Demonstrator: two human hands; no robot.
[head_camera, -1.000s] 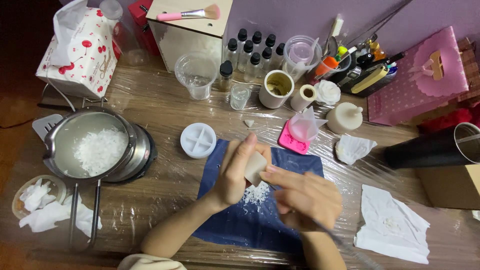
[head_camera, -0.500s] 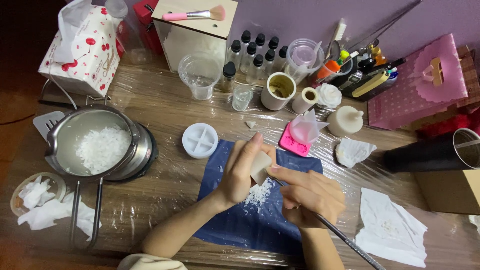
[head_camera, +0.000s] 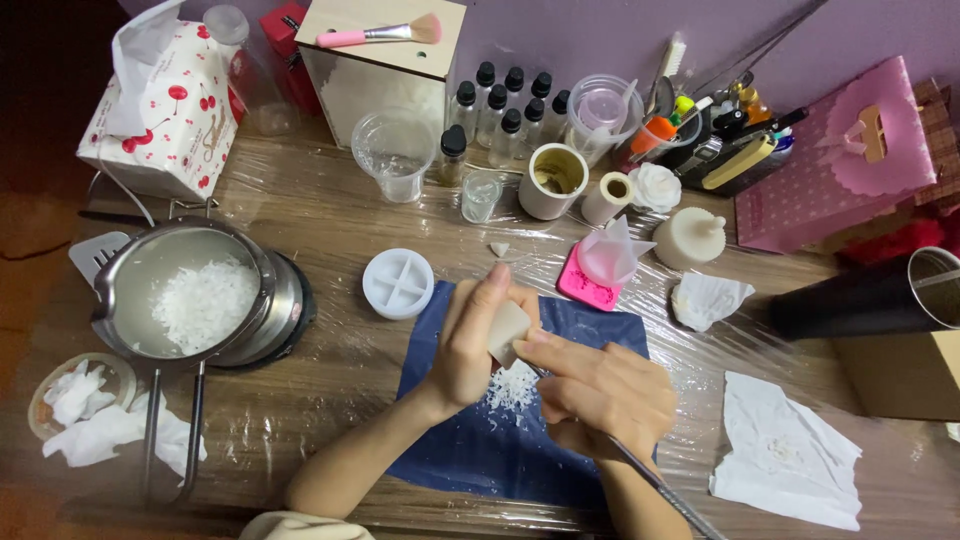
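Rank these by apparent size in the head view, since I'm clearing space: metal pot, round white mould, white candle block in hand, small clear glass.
1. metal pot
2. round white mould
3. white candle block, part hidden by the left hand
4. small clear glass, close to the block; unsure.

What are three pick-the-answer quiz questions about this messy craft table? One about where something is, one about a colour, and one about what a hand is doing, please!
1. Where does the pile of white shavings lie?
A. on the dark blue cloth
B. on the wooden box
C. in the clear cup

2. What colour is the handle of the brush on top of the wooden box?
A. green
B. pink
C. black

3. What is the left hand doing?
A. lying flat on the table
B. lifting the pot
C. holding a pale block

Answers: 1 A, the shavings sit on the cloth under the hands. 2 B, the handle is pink. 3 C, the fingers wrap the block while the right hand works a thin metal tool against it.
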